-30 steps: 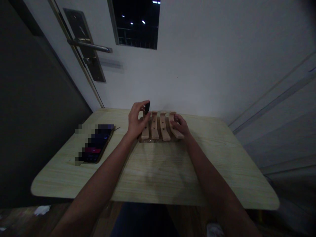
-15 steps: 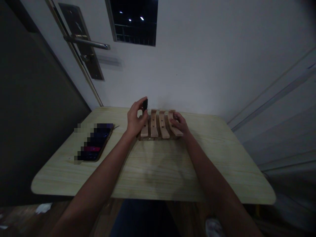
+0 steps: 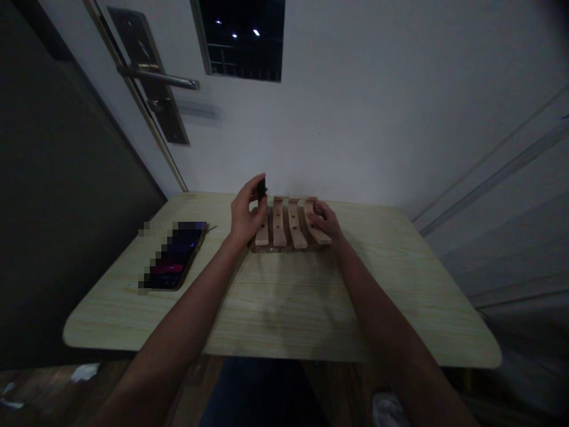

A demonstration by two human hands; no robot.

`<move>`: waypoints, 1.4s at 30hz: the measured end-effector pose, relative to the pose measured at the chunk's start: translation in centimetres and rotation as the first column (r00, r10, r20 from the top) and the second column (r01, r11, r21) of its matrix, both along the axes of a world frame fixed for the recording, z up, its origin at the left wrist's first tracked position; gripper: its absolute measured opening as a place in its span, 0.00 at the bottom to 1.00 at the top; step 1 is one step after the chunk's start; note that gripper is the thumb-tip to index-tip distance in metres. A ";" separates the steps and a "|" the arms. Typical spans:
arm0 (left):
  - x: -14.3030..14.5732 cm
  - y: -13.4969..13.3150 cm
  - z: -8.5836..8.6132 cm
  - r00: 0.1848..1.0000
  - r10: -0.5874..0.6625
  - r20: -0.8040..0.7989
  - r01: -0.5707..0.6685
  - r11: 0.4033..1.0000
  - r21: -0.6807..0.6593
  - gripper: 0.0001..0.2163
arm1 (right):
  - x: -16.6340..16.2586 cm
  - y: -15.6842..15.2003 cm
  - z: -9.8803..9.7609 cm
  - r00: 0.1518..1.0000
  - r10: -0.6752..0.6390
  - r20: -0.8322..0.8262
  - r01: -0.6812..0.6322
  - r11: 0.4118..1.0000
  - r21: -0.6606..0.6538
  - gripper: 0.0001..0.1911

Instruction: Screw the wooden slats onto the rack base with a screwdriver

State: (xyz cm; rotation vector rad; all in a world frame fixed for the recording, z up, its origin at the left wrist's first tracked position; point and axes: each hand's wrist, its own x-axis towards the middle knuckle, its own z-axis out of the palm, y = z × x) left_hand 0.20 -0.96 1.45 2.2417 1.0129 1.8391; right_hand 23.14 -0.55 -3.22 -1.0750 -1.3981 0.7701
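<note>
A brown wooden rack [image 3: 288, 249] lies on the table. It carries several pale, curved wooden slats [image 3: 279, 230] side by side, each with small dark holes. My left hand [image 3: 244, 216] is at the rack's left end, with thumb and fingers closed around a small black piece [image 3: 261, 188] above the leftmost slat [image 3: 262, 235]. What the black piece is, I cannot make out. At the other end, the fingers of my right hand [image 3: 326, 220] are wrapped against the rightmost slat [image 3: 316, 232], which sits slanted. Part of that slat is hidden by the fingers.
A phone [image 3: 180, 261], partly pixelated, lies on the left of the pale wood-grain table [image 3: 284, 320], a thin dark stick [image 3: 212, 228] at its top corner. Behind the table stands a white door [image 3: 377, 118] with a metal handle [image 3: 164, 77].
The whole view has shifted very slightly to the left. Both hands keep the same grip on the black piece and the slat, and the rack has not visibly moved on the table.
</note>
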 end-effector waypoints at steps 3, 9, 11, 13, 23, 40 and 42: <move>-0.1 -0.1 0.4 0.998 0.049 -0.034 -0.047 0.998 0.041 0.20 | 0.1 0.1 -0.1 0.999 0.034 0.005 -0.034 0.999 -0.012 0.26; -0.3 -0.1 0.5 0.995 0.095 -0.029 -0.093 0.994 0.057 0.20 | 0.0 0.2 -0.2 0.999 0.033 0.005 -0.033 0.999 0.007 0.28; -0.2 0.0 0.4 0.994 0.102 -0.031 -0.100 0.993 0.065 0.21 | 0.0 0.1 -0.1 0.999 0.030 0.012 -0.030 0.999 0.014 0.28; -0.2 -0.1 0.2 0.995 0.091 -0.027 -0.090 0.995 0.051 0.24 | 0.0 0.1 -0.1 1.000 0.021 0.015 -0.022 1.000 0.020 0.28; -0.2 -0.3 0.7 0.996 0.084 -0.032 -0.081 0.993 0.082 0.19 | 0.3 0.1 -0.1 0.999 0.054 0.007 -0.054 0.998 -0.030 0.26; -0.2 -0.2 0.6 0.998 0.063 -0.026 -0.061 0.996 0.067 0.20 | 0.0 0.0 0.0 0.999 0.023 -0.036 -0.024 1.000 -0.015 0.24; -0.2 -0.1 0.6 0.996 0.086 -0.009 -0.085 0.993 0.076 0.19 | 0.0 0.0 0.0 0.999 0.017 -0.027 -0.017 1.000 -0.010 0.24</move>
